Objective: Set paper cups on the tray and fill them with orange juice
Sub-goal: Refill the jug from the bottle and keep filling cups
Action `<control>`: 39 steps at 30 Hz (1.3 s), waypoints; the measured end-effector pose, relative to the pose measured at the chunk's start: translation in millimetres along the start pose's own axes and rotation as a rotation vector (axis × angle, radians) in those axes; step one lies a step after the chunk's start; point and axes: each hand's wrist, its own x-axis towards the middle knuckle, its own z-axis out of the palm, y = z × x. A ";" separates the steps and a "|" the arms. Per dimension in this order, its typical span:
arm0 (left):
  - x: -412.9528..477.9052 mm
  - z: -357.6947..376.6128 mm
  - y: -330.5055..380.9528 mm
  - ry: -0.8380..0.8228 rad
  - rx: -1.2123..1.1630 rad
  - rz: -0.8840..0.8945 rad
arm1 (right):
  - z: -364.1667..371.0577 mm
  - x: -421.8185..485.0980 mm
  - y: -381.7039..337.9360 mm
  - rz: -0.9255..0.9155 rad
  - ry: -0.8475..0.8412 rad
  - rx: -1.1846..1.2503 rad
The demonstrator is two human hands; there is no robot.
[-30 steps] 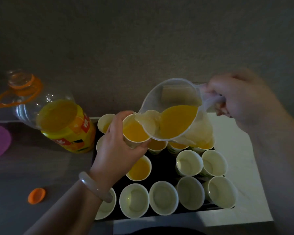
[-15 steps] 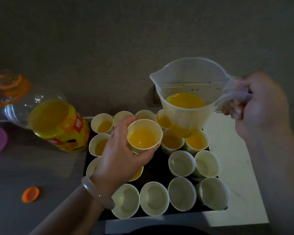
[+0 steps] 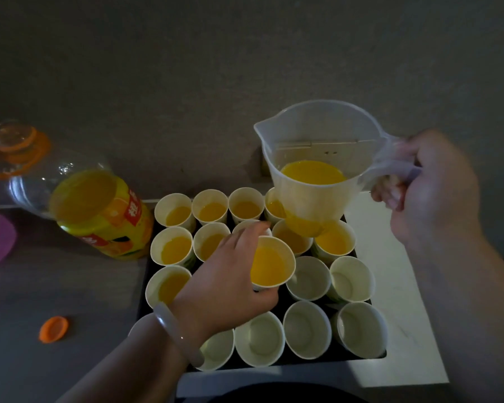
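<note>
Head view. The left grip (image 3: pixel 227 286) is curled round a paper cup (image 3: pixel 271 266) filled with orange juice, held slightly tilted over the middle of the black tray (image 3: pixel 333 359); whether the cup touches the tray cannot be told. The right grip (image 3: pixel 431 193) is wrapped round the handle of a clear jug (image 3: pixel 317 170), upright and part full, above the tray's far right cups. Far rows hold juice; near rows stand empty. A juice bottle (image 3: pixel 99 216) and an orange cap (image 3: pixel 54 329) lie on the worktop (image 3: pixel 56 286) to the left.
</note>
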 end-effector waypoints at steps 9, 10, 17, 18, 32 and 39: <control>5.8 5.3 4.4 -0.126 0.141 0.011 | -7.4 -5.9 1.5 -0.001 -0.032 0.018; 6.6 6.3 4.4 -0.138 0.154 0.010 | -8.1 -6.3 1.0 -0.006 -0.034 0.021; 8.9 12.7 3.9 -0.208 0.284 -0.023 | -11.7 -7.3 2.6 -0.016 -0.022 0.022; 9.2 14.5 2.8 -0.217 0.306 -0.029 | -12.1 -7.7 3.0 -0.015 -0.017 0.024; 16.3 23.7 -9.9 -0.232 0.492 0.029 | -7.7 -8.1 13.4 0.009 -0.022 0.099; 20.5 21.4 -10.0 -0.303 0.594 0.064 | -8.8 -5.8 13.6 0.002 -0.028 0.095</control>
